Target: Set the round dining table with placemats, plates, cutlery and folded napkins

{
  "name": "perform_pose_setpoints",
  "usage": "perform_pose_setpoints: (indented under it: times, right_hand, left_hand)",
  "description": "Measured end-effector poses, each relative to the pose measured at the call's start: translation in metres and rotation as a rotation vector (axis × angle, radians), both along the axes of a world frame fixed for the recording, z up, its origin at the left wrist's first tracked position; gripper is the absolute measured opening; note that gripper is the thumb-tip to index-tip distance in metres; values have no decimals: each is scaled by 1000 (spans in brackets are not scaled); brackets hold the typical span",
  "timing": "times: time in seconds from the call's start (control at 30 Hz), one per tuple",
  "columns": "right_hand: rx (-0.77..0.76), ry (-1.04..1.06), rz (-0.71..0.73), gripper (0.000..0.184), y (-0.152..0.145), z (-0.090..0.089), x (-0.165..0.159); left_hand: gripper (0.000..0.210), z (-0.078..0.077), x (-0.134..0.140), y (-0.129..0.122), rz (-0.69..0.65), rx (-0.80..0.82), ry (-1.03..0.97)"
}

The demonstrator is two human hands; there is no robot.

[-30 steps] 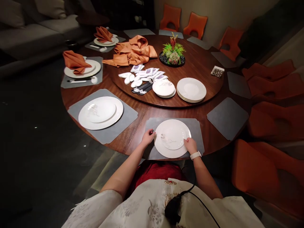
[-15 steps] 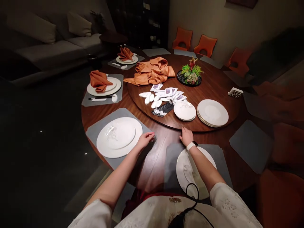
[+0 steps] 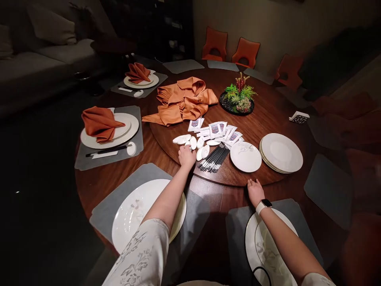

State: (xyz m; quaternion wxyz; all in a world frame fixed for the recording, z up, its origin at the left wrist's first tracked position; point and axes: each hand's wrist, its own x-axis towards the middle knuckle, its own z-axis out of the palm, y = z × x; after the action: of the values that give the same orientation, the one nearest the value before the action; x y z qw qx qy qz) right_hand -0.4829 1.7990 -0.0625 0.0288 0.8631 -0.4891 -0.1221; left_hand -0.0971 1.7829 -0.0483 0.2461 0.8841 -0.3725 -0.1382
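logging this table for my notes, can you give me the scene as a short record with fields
left hand: fingers at the small white oval pieces; grip hidden
right hand: palm down, fingers at the front edge of the turntable
right wrist: watch
turntable, front: black chopsticks, smaller patterned plate, stack of large plates
turntable, behind: white packets, heap of orange napkins, plant arrangement
left side settings: two folded napkins on plates
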Motion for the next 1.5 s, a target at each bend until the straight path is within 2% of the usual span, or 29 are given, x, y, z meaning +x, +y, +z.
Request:
perform_pose_setpoints:
  times: [0.07,0.13,0.27,0.5,0.6,0.7,0.83,0.97,1.13,1.27,1.4,1.5]
  right_hand:
    - [4,10,-6,46,-4,0,-9]
    - [3,14,-17,46,-8,0,-18]
    - [-24,31,-70,48,-15,1,-38]
    - [-16,11,-174,53,-34,9,-73]
    - [28,-19,-257,57,-45,16,-85]
    - [49,-43,-349,61,-48,18,-100]
    - [98,-182,-462,50,-34,13,-111]
    - [142,-364,-463,57,-3,3,-100]
    - [198,-438,-439,61,30,-3,-81]
    - [237,-451,-421,61,48,1,-75]
    - [245,-474,-379,58,58,12,-72]
    - [236,-546,-344,54,61,21,-66]
  left_hand:
    - [46,-5,3,-6,-36,8,-82]
    - [47,-13,4,-5,-134,20,-126]
    - [50,-23,-9,5,-270,48,-129]
    - [53,-16,-49,29,-262,-1,-94]
    - [53,-14,-67,51,-223,20,-125]
    - [55,-19,-81,79,-225,96,-204]
    - [54,-34,-91,105,-387,100,-300]
    - [58,-40,-107,118,-523,174,-332]
    - [67,-33,-140,122,-582,261,-328]
    - [68,-27,-161,121,-606,302,-309]
    - [66,-19,-171,118,-627,267,-264]
    - [54,-10,-167,108,-634,178,-147]
